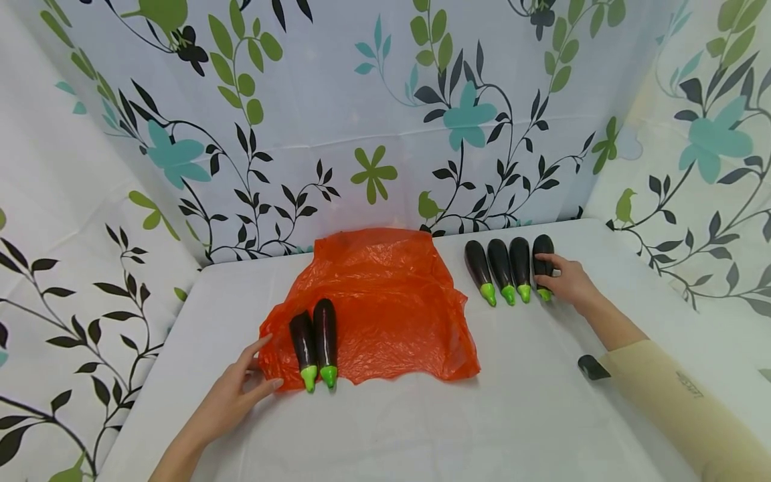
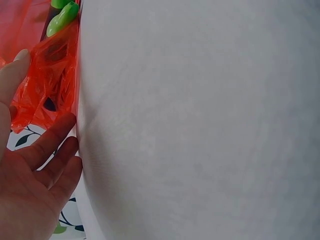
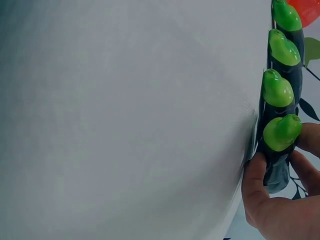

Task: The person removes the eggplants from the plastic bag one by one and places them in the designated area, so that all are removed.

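Observation:
A red-orange plastic bag (image 1: 391,321) lies spread on the white table. On its left part, two dark eggplants (image 1: 325,328) lie side by side, their green stem ends toward the near edge. My left hand (image 1: 223,402) rests at the bag's left edge with thumb and fingers apart; in the left wrist view, fingers (image 2: 55,142) lie loosely by the crumpled plastic. Right of the bag, several eggplants (image 1: 498,264) stand in a row. With thumb and fingers on either side, my right hand (image 1: 569,284) grips the rightmost eggplant (image 1: 543,246), whose green end (image 3: 282,133) shows in the right wrist view.
A leaf-and-flower patterned cloth (image 1: 373,134) hangs behind the table (image 1: 421,428) and along both sides. A black strap piece (image 1: 593,367) sits by the right sleeve's cuff (image 1: 632,365).

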`<move>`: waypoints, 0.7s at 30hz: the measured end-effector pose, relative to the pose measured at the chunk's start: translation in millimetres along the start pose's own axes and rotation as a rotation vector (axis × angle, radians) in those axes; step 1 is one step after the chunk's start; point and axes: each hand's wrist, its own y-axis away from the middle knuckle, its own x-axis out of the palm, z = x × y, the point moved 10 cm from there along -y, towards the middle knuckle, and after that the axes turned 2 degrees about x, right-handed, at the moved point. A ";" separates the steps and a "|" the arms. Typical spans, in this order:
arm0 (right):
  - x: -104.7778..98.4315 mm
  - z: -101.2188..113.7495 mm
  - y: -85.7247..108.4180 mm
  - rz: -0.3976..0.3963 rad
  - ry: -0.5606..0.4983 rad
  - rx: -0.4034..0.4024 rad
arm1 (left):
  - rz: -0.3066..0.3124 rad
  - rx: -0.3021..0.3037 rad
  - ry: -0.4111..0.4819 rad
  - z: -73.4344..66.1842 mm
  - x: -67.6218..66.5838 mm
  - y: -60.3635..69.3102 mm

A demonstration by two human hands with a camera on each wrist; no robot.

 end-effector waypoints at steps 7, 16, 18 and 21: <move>3.7 1.4 -1.7 0.022 0.015 0.000 | -0.010 0.006 -0.001 0.0 -0.4 -0.2; 2.9 2.9 0.9 0.026 0.013 0.037 | -0.009 0.012 0.006 -1.1 -0.4 -0.3; 1.7 3.3 1.6 0.019 0.008 0.035 | -0.008 0.015 0.007 -1.2 -0.5 -0.4; 0.5 2.9 1.0 0.010 0.001 0.032 | -0.008 0.017 0.007 -0.9 -0.5 -0.8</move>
